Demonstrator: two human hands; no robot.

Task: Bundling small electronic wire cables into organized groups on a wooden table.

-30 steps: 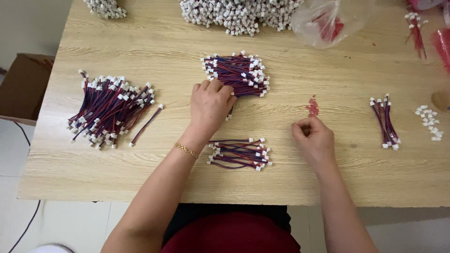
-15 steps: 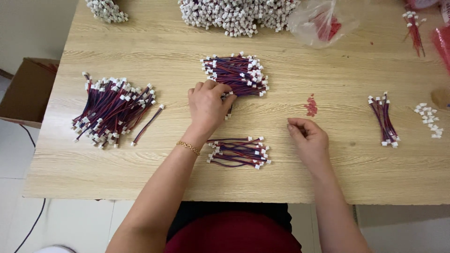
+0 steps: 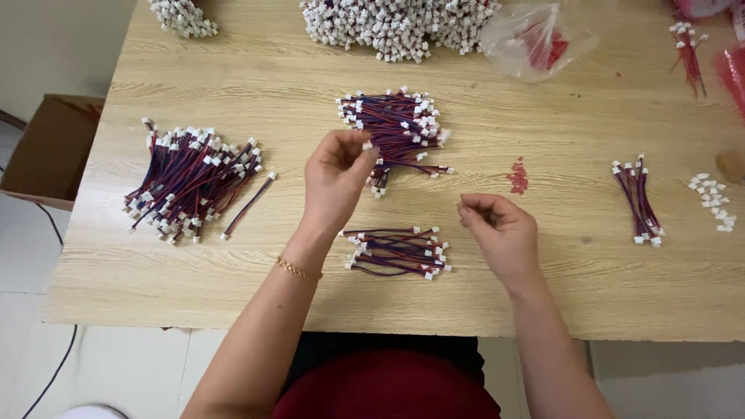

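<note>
Wooden table [image 3: 233,295]: light grain, seen from above, filling most of the frame.

Left hand [image 3: 335,180]: raised at centre frame, a thin gold bracelet [image 3: 298,270] worn at the wrist. Its fingertips [image 3: 365,154] are pinched on a short cable lead with a white connector [image 3: 378,184], lifted at the near edge of the centre pile.

Centre pile of red-and-blue leads [image 3: 396,128]: lying just above and right of the left hand, white plugs at both ends.

Right hand [image 3: 500,233]: held right of centre, fingers curled inward with thumb and forefinger pressed together; whether anything is gripped between them cannot be told.

Small bundle of leads [image 3: 396,252]: laid flat between the two hands, toward the lower centre.

Large heap of leads [image 3: 190,180]: at the left of the frame, well apart from both hands.

Slim bundle [image 3: 638,198]: at the right, with loose white connectors [image 3: 712,200] beside it.

Mound of white-plugged leads [image 3: 396,25]: along the upper edge.

Clear plastic bag [image 3: 535,39]: upper right, holding red parts.

Small red pieces [image 3: 518,175]: on the table above the right hand.

Cardboard box [image 3: 46,151]: on the floor, left edge.
</note>
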